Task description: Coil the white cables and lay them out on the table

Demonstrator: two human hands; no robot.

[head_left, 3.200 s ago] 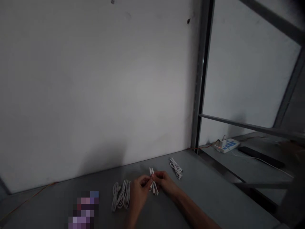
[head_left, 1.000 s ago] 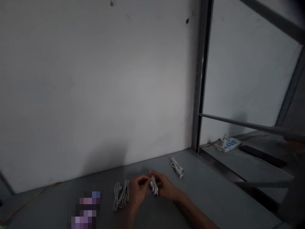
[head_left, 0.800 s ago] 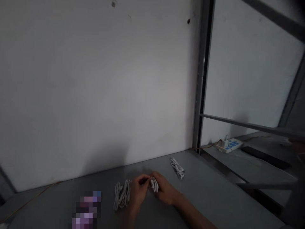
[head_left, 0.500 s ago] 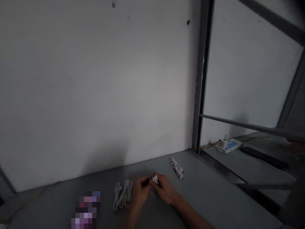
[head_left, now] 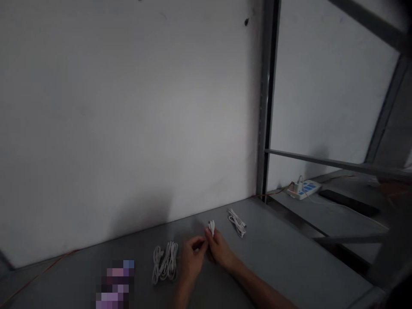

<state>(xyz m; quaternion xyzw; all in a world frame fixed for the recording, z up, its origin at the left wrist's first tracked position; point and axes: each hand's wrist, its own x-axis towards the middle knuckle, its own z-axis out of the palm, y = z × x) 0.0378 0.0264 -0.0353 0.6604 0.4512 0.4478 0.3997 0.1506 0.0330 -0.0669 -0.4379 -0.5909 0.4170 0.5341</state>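
A folded white cable [head_left: 211, 226] sticks up from my right hand [head_left: 220, 249], whose fingers are wrapped around it. Close beside it, my left hand [head_left: 193, 258] is closed in a pinch, its fingertips near the lower part of the bundle. What they pinch, if anything, is too small and dark to make out. Coiled white cables [head_left: 165, 262] lie on the grey table just left of my left hand. Another folded white cable [head_left: 237, 222] rests on the table beyond my right hand.
The grey table [head_left: 273, 257] meets a white wall panel [head_left: 193, 107]. A metal post [head_left: 264, 128] and rail stand at the right. Behind them lie a white power strip [head_left: 304, 189] and a long black object [head_left: 349, 202]. A blurred, pixelated patch covers something at lower left.
The white cable bundle in my right hand now stands more upright and shows more above the fingers. My left hand stays close beside it. The whole view has shifted slightly.
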